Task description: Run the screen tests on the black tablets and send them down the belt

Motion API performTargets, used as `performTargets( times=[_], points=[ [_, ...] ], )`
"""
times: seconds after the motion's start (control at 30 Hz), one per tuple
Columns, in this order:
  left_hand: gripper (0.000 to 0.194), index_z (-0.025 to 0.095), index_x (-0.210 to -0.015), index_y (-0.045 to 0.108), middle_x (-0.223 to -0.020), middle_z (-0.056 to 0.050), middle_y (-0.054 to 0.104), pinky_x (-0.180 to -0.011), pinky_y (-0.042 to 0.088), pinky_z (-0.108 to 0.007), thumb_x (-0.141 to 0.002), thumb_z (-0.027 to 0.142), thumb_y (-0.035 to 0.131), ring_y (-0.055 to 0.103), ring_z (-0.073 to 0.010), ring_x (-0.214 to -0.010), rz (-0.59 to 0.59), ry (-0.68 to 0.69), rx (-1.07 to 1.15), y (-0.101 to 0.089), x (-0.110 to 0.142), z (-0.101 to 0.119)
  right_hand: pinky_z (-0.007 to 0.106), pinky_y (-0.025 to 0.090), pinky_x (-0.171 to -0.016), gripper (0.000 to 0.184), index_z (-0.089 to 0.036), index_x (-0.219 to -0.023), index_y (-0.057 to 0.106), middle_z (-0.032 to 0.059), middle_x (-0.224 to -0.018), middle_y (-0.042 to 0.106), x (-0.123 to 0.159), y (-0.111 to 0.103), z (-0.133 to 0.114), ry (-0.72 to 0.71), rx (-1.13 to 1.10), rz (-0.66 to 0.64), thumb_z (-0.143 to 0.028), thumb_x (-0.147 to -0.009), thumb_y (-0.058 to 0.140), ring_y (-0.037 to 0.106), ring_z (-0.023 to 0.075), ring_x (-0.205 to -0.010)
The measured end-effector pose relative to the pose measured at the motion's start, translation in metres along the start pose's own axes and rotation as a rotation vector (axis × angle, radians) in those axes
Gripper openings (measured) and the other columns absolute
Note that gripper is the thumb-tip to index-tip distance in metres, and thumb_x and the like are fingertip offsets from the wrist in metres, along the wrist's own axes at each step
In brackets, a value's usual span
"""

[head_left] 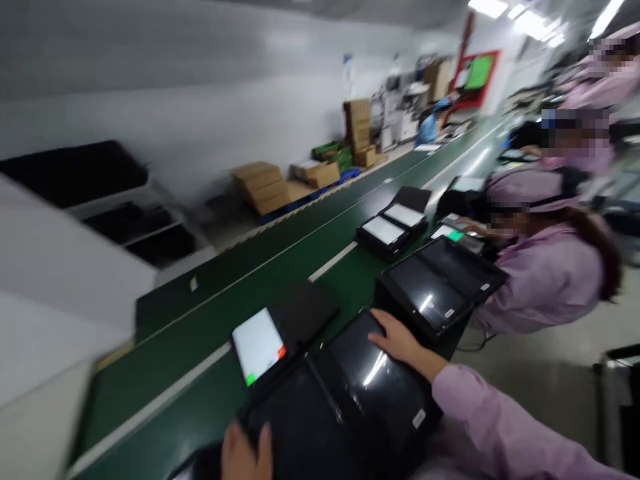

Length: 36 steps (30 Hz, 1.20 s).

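A black two-compartment tray [345, 407] lies low in front of me, tilted in view. A dark, glossy tablet [375, 367] with a small white label fills its right compartment; what the darker left compartment holds is hard to make out. My right hand [400, 340] grips the tray's far right edge, thumb over the tablet's screen and fingers at the rim. At the near left edge is my left hand [246, 453], blurred and cut off by the picture's bottom, its thumb apart from the fingers along the tray. Just beyond the tray, a lit white-screened tablet [259, 345] with green and red corners sits in another black tray [305, 310].
A green conveyor belt [165, 360] runs toward the back right. Farther along stand a tray with dark tablets [440, 280] and a tray with white screens [393, 223]. A co-worker in pink [555, 267] sits at right. Cardboard boxes [263, 187] line the wall.
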<state>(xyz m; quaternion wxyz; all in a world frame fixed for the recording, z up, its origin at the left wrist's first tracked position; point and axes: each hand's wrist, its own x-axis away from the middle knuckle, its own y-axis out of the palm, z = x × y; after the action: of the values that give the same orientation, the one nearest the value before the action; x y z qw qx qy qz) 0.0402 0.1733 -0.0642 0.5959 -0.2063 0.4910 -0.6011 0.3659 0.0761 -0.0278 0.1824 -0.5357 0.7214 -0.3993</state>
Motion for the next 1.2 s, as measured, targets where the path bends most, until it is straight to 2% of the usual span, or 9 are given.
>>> performTargets(
  times=[0.07, 0.17, 0.37, 0.63, 0.77, 0.83, 0.93, 1.1, 1.2],
  points=[
    [0.059, -0.002, -0.133, 0.055, -0.126, -0.034, 0.061, -0.096, 0.049, -0.067, -0.094, 0.040, 0.041, 0.057, -0.0485, -0.123, -0.017, -0.015, -0.142, -0.017, 0.024, 0.016, 0.048, 0.030, -0.122, 0.068, -0.015, -0.149, 0.048, 0.0151, -0.153, 0.044, -0.005, 0.002, 0.007, -0.027, -0.023, 0.008, -0.038, -0.086, 0.060, 0.042, 0.0296, -0.143],
    [0.052, 0.013, -0.138, 0.055, -0.137, -0.022, 0.062, -0.109, 0.041, -0.063, -0.092, 0.035, 0.045, 0.051, -0.0406, -0.134, -0.133, -0.032, -0.242, -0.010, 0.023, 0.051, 0.050, 0.032, -0.121, 0.066, -0.019, -0.146, 0.051, 0.0131, -0.151, 0.046, -0.018, 0.003, 0.020, -0.066, -0.060, 0.017, -0.045, -0.085, 0.058, 0.045, 0.0313, -0.140],
    [0.044, 0.019, -0.125, 0.066, -0.129, -0.015, 0.068, -0.117, 0.033, -0.057, -0.092, 0.042, 0.048, 0.058, -0.0344, -0.125, -0.240, -0.134, -0.292, 0.026, -0.010, 0.090, 0.056, 0.039, -0.114, 0.062, -0.014, -0.128, 0.061, 0.0174, -0.142, 0.052, -0.029, 0.001, 0.038, -0.107, -0.074, 0.092, -0.053, -0.079, 0.062, 0.049, 0.0371, -0.133],
    [0.040, 0.016, -0.116, 0.068, -0.111, -0.016, 0.070, -0.107, 0.040, -0.056, -0.088, 0.037, 0.051, 0.061, -0.0351, -0.110, -0.225, -0.190, -0.271, 0.029, -0.013, 0.098, 0.056, 0.042, -0.110, 0.057, -0.016, -0.114, 0.063, 0.0188, -0.136, 0.055, -0.035, 0.006, 0.043, -0.150, -0.059, 0.117, -0.059, -0.076, 0.068, 0.050, 0.0381, -0.130],
    [0.039, 0.019, -0.123, 0.066, -0.121, -0.014, 0.069, -0.112, 0.039, -0.053, -0.091, 0.034, 0.049, 0.058, -0.0320, -0.119, -0.199, -0.112, -0.204, 0.023, -0.006, 0.092, 0.055, 0.045, -0.107, 0.063, -0.015, -0.123, 0.062, 0.0190, -0.138, 0.054, -0.031, 0.002, 0.042, -0.167, -0.065, 0.082, -0.062, -0.080, 0.062, 0.050, 0.0373, -0.130],
    [0.042, 0.020, -0.130, 0.062, -0.131, -0.013, 0.064, -0.115, 0.039, -0.050, -0.093, 0.033, 0.049, 0.053, -0.0300, -0.128, -0.189, -0.049, -0.167, 0.013, 0.011, 0.088, 0.054, 0.048, -0.104, 0.067, -0.015, -0.129, 0.060, 0.0195, -0.140, 0.052, -0.021, -0.004, 0.044, -0.172, -0.069, 0.057, -0.063, -0.082, 0.058, 0.051, 0.0375, -0.130],
    [0.039, 0.024, -0.128, 0.064, -0.134, -0.011, 0.061, -0.112, 0.042, -0.048, -0.093, 0.031, 0.051, 0.049, -0.0285, -0.133, -0.192, 0.044, -0.124, -0.013, 0.059, 0.084, 0.054, 0.050, -0.101, 0.065, -0.020, -0.131, 0.063, 0.0161, -0.148, 0.046, 0.008, -0.018, 0.055, -0.227, -0.071, 0.014, -0.064, -0.085, 0.053, 0.049, 0.0377, -0.132],
    [0.033, 0.031, -0.117, 0.072, -0.124, -0.011, 0.061, -0.102, 0.050, -0.050, -0.088, 0.025, 0.056, 0.052, -0.0297, -0.124, -0.207, 0.137, -0.095, -0.060, 0.150, 0.077, 0.058, 0.046, -0.096, 0.040, -0.040, -0.113, 0.075, 0.0075, -0.136, 0.059, 0.073, -0.037, 0.087, -0.670, 0.167, 0.022, -0.055, -0.096, 0.041, 0.051, 0.0364, -0.128],
    [0.036, 0.032, -0.117, 0.072, -0.123, -0.012, 0.057, -0.097, 0.052, -0.050, -0.087, 0.021, 0.055, 0.052, -0.0294, -0.119, -0.206, 0.118, -0.089, -0.074, 0.184, 0.074, 0.054, 0.048, -0.087, 0.038, -0.045, -0.116, 0.073, 0.0081, -0.123, 0.065, 0.099, -0.043, 0.098, -0.776, 0.257, 0.033, -0.054, -0.097, 0.042, 0.057, 0.0345, -0.118]
  ],
)
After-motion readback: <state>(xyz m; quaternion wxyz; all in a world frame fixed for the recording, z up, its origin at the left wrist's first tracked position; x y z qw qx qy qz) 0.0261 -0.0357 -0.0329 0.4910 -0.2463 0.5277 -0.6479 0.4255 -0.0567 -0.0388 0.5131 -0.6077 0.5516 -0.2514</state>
